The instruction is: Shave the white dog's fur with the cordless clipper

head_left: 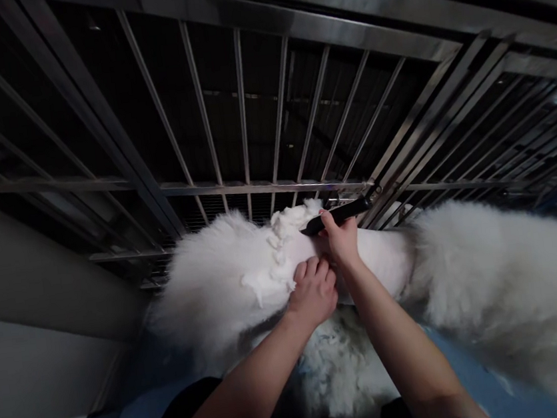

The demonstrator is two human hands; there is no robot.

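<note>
A large white long-haired dog point(497, 278) stretches across the view beside a metal cage; its head cannot be made out. The middle of its body is a shaved, pale band point(384, 254), with thick fur on both sides. My right hand point(342, 238) is closed round a black hair clipper point(344, 213), whose front end meets the edge of the uncut fur. Loose clumps of cut fur point(282, 239) lie along that edge. Just below the clipper, my left hand point(315, 288) presses on the shaved skin with its fingers curled; the fingertips are partly hidden.
Steel cage bars point(242, 112) rise directly behind the dog. A pale wall or panel point(34, 357) stands at the left. More white fur point(339, 363) lies below my arms, over a blue floor point(153, 391).
</note>
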